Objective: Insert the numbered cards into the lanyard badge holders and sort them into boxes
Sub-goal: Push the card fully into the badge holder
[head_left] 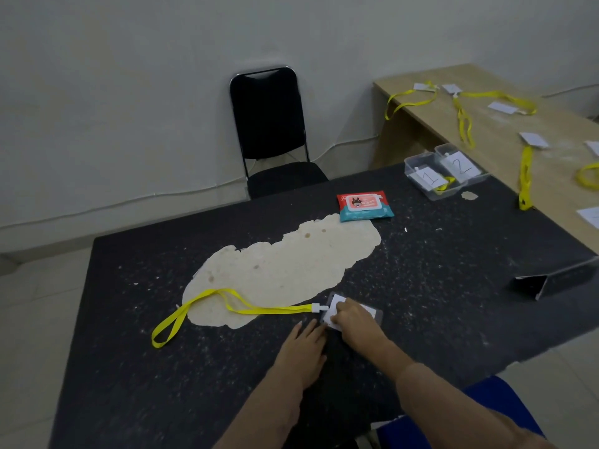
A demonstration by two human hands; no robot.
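Black speckled surface (421, 286), large pale worn patch (285, 267) mid-area. Laid on it: yellow lanyard (243, 307) clipped to badge holder (377, 314) with card (335, 303), wipes pack (364, 205), 2 clear boxes (418, 165) marked 1 and 2 at far right, folded black stand (557, 280). Wooden surface (492, 131) butted alongside, more lanyards (525, 170) and loose cards (534, 140) scattered on it.

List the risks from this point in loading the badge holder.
1. The right hand, curled over the card, hides most of it, so a skewed card could jam in the badge holder unnoticed.
2. The left hand lies flat at the holder's edge with no grip on it; the holder may slide on the table.
3. The yellow lanyard trails far left and might snag when lifted.
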